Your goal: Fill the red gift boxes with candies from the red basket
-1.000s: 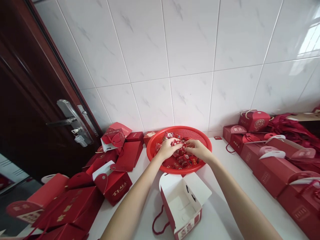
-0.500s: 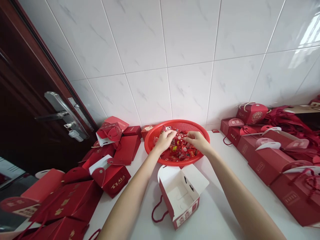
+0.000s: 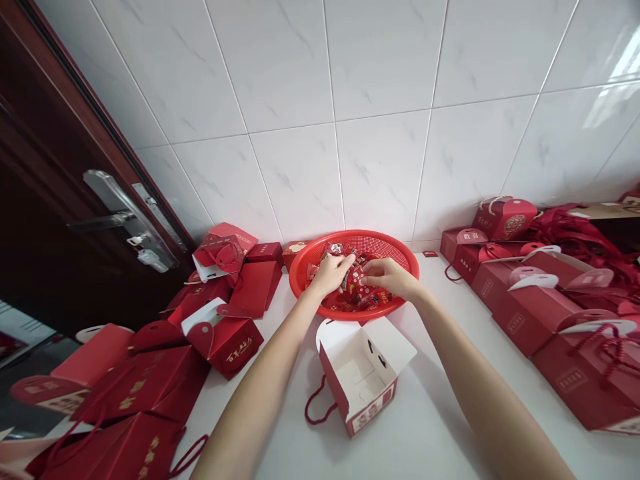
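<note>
A red plastic basket stands against the wall, with many small wrapped candies inside. Both of my hands reach into it. My left hand is over the left part of the candies, its fingers bent down among them; what they grip, if anything, is hidden. On the other side my right hand pinches a red candy with white dots. Between my forearms sits an open gift box, white inside and red outside, its flaps spread and a dark red cord handle lying at its left.
Several red gift boxes crowd the left side of the white table, beside a dark door with a metal handle. More boxes line the right, near dark red ribbons. A tiled wall rises behind.
My hands have shifted slightly within the basket, and the dotted candy now sits lower, at my right fingertips. The whole view has tilted a little; the open box has stayed put.
</note>
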`<state>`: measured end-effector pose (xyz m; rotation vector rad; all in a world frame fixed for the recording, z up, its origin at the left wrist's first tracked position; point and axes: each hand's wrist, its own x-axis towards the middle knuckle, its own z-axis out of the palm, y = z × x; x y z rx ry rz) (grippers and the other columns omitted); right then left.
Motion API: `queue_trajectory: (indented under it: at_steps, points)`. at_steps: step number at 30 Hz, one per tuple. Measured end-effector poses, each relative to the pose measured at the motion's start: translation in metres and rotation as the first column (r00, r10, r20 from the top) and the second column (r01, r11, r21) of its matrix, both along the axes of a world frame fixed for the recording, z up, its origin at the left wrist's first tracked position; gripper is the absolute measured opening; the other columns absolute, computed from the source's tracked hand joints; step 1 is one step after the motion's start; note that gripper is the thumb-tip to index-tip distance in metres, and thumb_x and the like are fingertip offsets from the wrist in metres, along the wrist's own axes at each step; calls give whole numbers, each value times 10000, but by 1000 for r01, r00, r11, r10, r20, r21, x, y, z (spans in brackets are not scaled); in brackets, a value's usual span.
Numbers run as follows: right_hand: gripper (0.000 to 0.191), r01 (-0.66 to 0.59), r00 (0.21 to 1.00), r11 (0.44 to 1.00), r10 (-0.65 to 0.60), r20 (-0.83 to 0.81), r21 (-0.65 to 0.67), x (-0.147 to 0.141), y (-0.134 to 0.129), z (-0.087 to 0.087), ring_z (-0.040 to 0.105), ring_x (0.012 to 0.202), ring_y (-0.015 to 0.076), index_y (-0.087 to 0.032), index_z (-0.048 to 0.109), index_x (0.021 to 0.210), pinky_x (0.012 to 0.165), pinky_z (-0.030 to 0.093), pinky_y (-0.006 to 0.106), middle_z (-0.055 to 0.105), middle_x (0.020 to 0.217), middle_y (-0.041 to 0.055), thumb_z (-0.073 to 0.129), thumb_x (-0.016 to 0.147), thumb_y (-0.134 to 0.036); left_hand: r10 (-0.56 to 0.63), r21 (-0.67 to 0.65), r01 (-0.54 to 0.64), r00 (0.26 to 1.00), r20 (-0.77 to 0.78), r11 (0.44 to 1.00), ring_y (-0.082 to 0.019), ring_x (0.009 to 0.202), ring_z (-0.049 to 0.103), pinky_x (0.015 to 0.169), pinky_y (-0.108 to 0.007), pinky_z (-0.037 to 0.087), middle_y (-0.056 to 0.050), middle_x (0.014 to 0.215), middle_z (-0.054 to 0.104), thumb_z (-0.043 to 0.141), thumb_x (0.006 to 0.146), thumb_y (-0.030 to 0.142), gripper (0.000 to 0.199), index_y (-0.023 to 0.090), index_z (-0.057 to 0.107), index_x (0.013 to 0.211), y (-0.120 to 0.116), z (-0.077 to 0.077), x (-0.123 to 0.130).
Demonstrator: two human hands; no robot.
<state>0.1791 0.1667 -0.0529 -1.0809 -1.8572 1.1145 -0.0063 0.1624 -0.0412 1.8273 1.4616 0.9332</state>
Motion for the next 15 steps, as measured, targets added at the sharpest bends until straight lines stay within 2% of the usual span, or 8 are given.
queue_trajectory:
  at_steps: [3, 5, 8, 10, 12, 14, 15]
  points:
    - [152, 6, 1000, 1000, -6, 12, -19, -1, 1, -1, 524, 588, 124, -189, 623, 749, 594, 418, 270, 548, 591, -57, 709, 679, -293, -2, 5, 2, 999, -44, 1000, -154, 416, 490, 471, -289, 398, 39, 485, 381, 491, 899, 610, 532, 229, 322, 568, 1, -2, -1]
    - [145, 34, 999, 999, -34, -5, -21, -1, 2, -3, 536, 608, 127, -191, 595, 726, 604, 423, 270, 564, 614, -49, 697, 666, -274, 26, -1, -26, 997, -73, 1000, -179, 485, 519, 540, -308, 423, 18, 496, 401, 476, 904, 613, 543, 231, 325, 548, 3, -4, -1]
    - [149, 124, 992, 992, -124, -22, -7, -2, 4, -5, 564, 650, 140, -198, 584, 753, 630, 438, 277, 595, 659, -36, 686, 666, -263, 15, -102, -18, 1000, -24, 995, -229, 640, 602, 600, -328, 469, -42, 655, 579, 490, 892, 599, 482, 215, 488, 601, 4, -7, -2]
    - [170, 187, 982, 982, -187, -12, -13, -2, 4, -5, 558, 635, 140, -200, 604, 823, 625, 433, 279, 587, 650, -41, 677, 688, -272, -42, -166, 51, 997, 57, 985, -235, 744, 625, 580, -314, 500, -65, 866, 656, 526, 874, 530, 361, 203, 597, 740, 5, -8, -2]
    - [199, 224, 975, 974, -224, -5, -27, -2, 4, -5, 553, 615, 140, -197, 623, 893, 613, 430, 279, 582, 642, -43, 656, 711, -270, -87, -199, 107, 990, 107, 974, -220, 810, 619, 560, -287, 522, -62, 994, 660, 531, 853, 404, 223, 202, 625, 839, 6, -9, -3]
    - [169, 221, 975, 975, -221, -9, -23, -2, 4, -5, 553, 609, 141, -194, 627, 879, 599, 428, 275, 580, 634, -39, 632, 726, -265, -88, -210, 105, 992, 90, 972, -208, 840, 620, 580, -272, 540, -55, 1047, 664, 520, 814, 278, 165, 203, 639, 900, 7, -9, -3]
    - [136, 212, 977, 977, -212, -15, -17, -1, 4, -6, 553, 607, 142, -194, 620, 845, 590, 427, 272, 579, 629, -37, 624, 729, -266, -76, -193, 86, 995, 57, 978, -205, 861, 628, 616, -268, 549, -53, 1076, 672, 525, 789, 224, 199, 205, 650, 942, 7, -10, -4]
